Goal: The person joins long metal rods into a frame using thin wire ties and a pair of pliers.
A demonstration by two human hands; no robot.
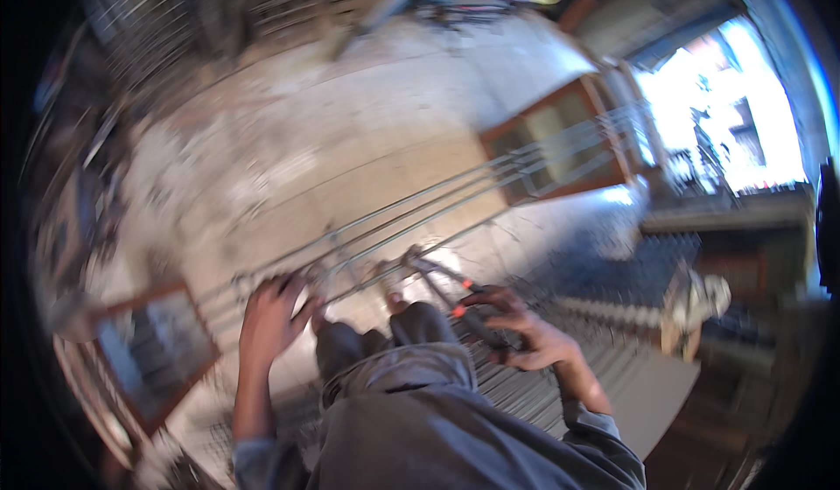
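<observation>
A long, narrow cage of thin steel rebar (385,218) crosses in front of my legs, slanting from lower left to upper right. My left hand (269,319) is closed over its bars near the left end; blur hides some of the fingertips. In my right hand (528,332) is a pair of pincers (458,308) with black and orange handles. Their handles stand spread apart, and the jaws lie by the near bars of the cage, in front of my feet. Whether the jaws touch a bar, I cannot tell.
Wood-framed supports stand under the cage, one at left (199,315) and one at right (598,96). Several loose bars (542,385) lie on the floor at my right, near a dark ridged stack (630,271). More materials line the far wall. Bright daylight enters through an opening (735,105).
</observation>
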